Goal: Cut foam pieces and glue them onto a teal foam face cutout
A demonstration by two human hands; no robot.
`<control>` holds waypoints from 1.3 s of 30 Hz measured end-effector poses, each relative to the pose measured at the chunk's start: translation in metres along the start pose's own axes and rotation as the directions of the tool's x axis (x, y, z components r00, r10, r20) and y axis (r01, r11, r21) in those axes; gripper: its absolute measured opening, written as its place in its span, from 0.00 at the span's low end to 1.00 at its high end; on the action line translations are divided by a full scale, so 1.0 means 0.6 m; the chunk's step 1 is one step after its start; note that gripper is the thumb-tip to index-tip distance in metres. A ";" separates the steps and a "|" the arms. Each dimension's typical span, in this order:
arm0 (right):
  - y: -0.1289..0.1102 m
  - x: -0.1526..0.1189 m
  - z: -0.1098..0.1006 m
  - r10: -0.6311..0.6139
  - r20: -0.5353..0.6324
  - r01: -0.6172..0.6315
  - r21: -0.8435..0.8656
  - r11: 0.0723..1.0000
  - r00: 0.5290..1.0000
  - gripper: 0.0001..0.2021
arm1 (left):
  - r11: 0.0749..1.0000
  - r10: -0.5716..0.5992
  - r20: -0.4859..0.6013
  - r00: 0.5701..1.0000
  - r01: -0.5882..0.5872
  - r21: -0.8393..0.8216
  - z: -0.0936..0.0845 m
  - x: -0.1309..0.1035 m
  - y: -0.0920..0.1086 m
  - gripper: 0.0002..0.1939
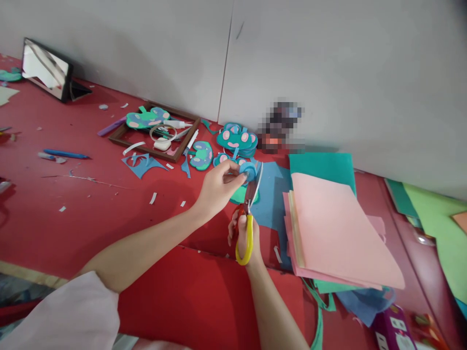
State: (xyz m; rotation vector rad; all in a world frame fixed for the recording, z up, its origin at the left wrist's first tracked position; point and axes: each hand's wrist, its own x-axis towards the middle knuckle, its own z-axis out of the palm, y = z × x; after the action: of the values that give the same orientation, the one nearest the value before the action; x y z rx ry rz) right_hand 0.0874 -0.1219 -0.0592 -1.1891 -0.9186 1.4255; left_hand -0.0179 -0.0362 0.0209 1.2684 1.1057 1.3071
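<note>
Pinched between thumb and fingers of my left hand is a small rounded blue piece, likely felt or foam sheet. My right hand grips a pair of scissors with a yellow handle loop; the blades point away from me, parted, right beside the blue piece. Beneath lie a green piece and a larger blue sheet. Just beyond my hands are a stack of teal cut-outs with pink spots and a green and blue cut-out.
A stack of pink sheets lies to the right, over a teal sheet. At the left stand a wooden frame with glue and tape in it, a blue pen, and a propped tablet. A grey wall closes the back.
</note>
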 end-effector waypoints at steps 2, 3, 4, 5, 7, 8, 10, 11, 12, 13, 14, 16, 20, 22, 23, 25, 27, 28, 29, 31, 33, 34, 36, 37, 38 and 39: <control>0.002 0.000 0.000 -0.004 -0.002 0.004 0.002 1.000 1.000 0.19 | 1.000 0.004 -0.015 1.000 -0.004 0.011 0.001 -0.001 0.001 0.07; 0.003 0.000 0.000 -0.006 -0.006 0.006 0.001 1.000 1.000 0.19 | 1.000 0.008 -0.018 1.000 -0.007 0.015 0.002 -0.002 0.001 0.07; 0.004 0.000 0.000 -0.007 -0.009 0.007 -0.001 1.000 1.000 0.19 | 1.000 0.011 -0.020 1.000 -0.011 0.019 0.002 -0.002 0.001 0.07; 0.004 0.000 0.000 -0.006 -0.013 0.006 -0.004 1.000 1.000 0.19 | 1.000 0.015 -0.020 1.000 -0.015 0.020 0.001 -0.001 0.000 0.07; 0.003 0.001 0.000 0.001 -0.017 -0.002 -0.012 1.000 1.000 0.19 | 0.999 0.021 -0.015 1.000 -0.021 0.025 0.000 0.001 -0.004 0.07; 0.003 0.001 0.000 0.005 -0.018 -0.005 -0.017 1.000 1.000 0.19 | 0.999 0.023 -0.012 1.000 -0.023 0.024 -0.001 0.002 -0.006 0.07; 0.001 0.001 -0.001 0.008 -0.021 -0.008 -0.031 0.999 1.000 0.19 | 1.000 0.025 -0.001 1.000 -0.025 0.009 -0.003 0.004 -0.009 0.08; 0.000 0.001 -0.001 0.006 -0.021 -0.007 -0.038 0.999 1.000 0.19 | 1.000 0.024 0.005 1.000 -0.024 -0.002 -0.003 0.005 -0.010 0.08; -0.001 0.001 -0.001 0.004 -0.019 -0.005 -0.044 0.999 1.000 0.19 | 1.000 0.023 0.009 1.000 -0.023 -0.010 -0.004 0.005 -0.009 0.08; -0.002 0.001 -0.001 0.002 -0.018 -0.003 -0.049 0.999 1.000 0.19 | 1.000 0.020 0.012 1.000 -0.020 -0.011 -0.004 0.006 -0.008 0.08; -0.002 0.001 -0.002 0.002 -0.016 -0.003 -0.052 0.999 1.000 0.19 | 1.000 0.019 0.011 1.000 -0.019 -0.004 -0.005 0.006 -0.006 0.07; -0.002 0.001 -0.002 0.005 -0.019 -0.006 -0.053 0.999 1.000 0.19 | 0.999 0.021 0.009 1.000 -0.022 0.025 -0.005 0.005 -0.002 0.07; -0.002 -0.001 -0.002 0.010 -0.031 -0.011 -0.059 0.998 0.999 0.18 | 0.999 0.027 0.006 1.000 -0.027 0.036 -0.006 0.005 0.003 0.06; -0.003 -0.001 -0.002 0.006 -0.026 -0.008 -0.068 0.998 1.000 0.18 | 0.999 0.028 0.019 0.999 -0.028 0.024 -0.007 0.007 0.002 0.06; -0.004 -0.001 -0.002 0.006 -0.020 -0.008 -0.072 0.997 1.000 0.18 | 0.999 0.029 0.026 0.999 -0.030 0.024 -0.008 0.008 0.001 0.06; -0.005 -0.001 -0.003 0.006 -0.009 -0.007 -0.078 0.997 1.000 0.18 | 0.999 0.029 0.039 0.999 -0.031 0.036 -0.011 0.011 0.001 0.06; -0.006 -0.001 -0.004 0.007 -0.006 -0.007 -0.079 0.997 1.000 0.18 | 0.998 0.028 0.049 0.998 -0.031 0.055 -0.013 0.014 0.001 0.06; -0.006 -0.001 -0.004 0.005 -0.005 -0.005 -0.080 0.997 1.000 0.18 | 0.998 0.028 0.054 0.998 -0.031 0.062 -0.014 0.015 0.002 0.06; -0.006 -0.001 -0.004 0.001 -0.003 -0.002 -0.081 0.997 1.000 0.18 | 0.997 0.026 0.060 0.998 -0.030 0.066 -0.015 0.016 0.003 0.06; -0.005 0.000 -0.005 -0.005 -0.001 0.004 -0.084 0.996 1.000 0.18 | 0.997 0.022 0.067 0.998 -0.027 0.072 -0.017 0.017 0.005 0.06; -0.004 0.000 -0.005 -0.006 0.001 0.006 -0.090 0.996 1.000 0.17 | 0.997 0.012 0.074 0.997 -0.018 0.078 -0.018 0.017 0.008 0.07; -0.004 0.000 -0.005 -0.005 0.002 0.005 -0.091 0.996 1.000 0.17 | 0.997 0.006 0.077 0.997 -0.012 0.082 -0.018 0.018 0.009 0.07; -0.003 0.000 -0.005 0.000 0.007 0.000 -0.088 0.996 1.000 0.17 | 0.997 -0.008 0.086 0.996 0.001 0.082 -0.020 0.018 0.010 0.08; -0.002 0.000 -0.006 0.005 0.009 -0.004 -0.084 0.996 1.000 0.17 | 0.997 -0.013 0.093 0.996 0.006 0.075 -0.021 0.019 0.011 0.08; -0.001 -0.001 -0.006 0.009 0.008 -0.008 -0.079 0.997 1.000 0.17 | 0.998 -0.016 0.102 0.995 0.009 0.065 -0.022 0.020 0.011 0.08; -0.001 -0.001 -0.006 0.011 0.006 -0.010 -0.076 0.997 1.000 0.17 | 0.999 -0.017 0.113 0.993 0.012 0.051 -0.024 0.020 0.010 0.08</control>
State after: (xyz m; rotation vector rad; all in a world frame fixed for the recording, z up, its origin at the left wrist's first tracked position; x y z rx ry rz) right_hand 0.0911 -0.1225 -0.0596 -1.2477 -0.9794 1.4146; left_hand -0.0322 -0.0244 0.0279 1.3521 1.0710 1.1882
